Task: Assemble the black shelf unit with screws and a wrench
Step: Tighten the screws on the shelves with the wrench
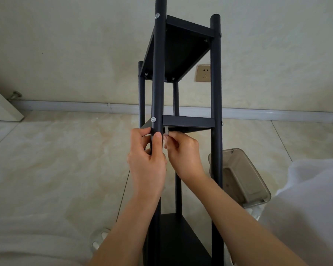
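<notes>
The black shelf unit [215, 93] stands upright on the floor in front of me, with round posts and three shelf panels. My left hand [146, 160] grips the near left post [158, 77] just below a silver screw head [153, 119]. My right hand [183, 152] pinches a small silver wrench [166, 130], whose tip points up under the middle shelf's front rail [188, 121] beside that post. Another screw [157, 15] sits higher on the same post. The wrench's lower part is hidden by my fingers.
A translucent grey plastic bin [244, 173] lies on the tile floor right of the unit. A wall socket [203, 73] is behind the shelves, above a grey baseboard [65, 105]. A white door edge [2, 106] is at left. My light trousers [311, 208] fill the lower corners.
</notes>
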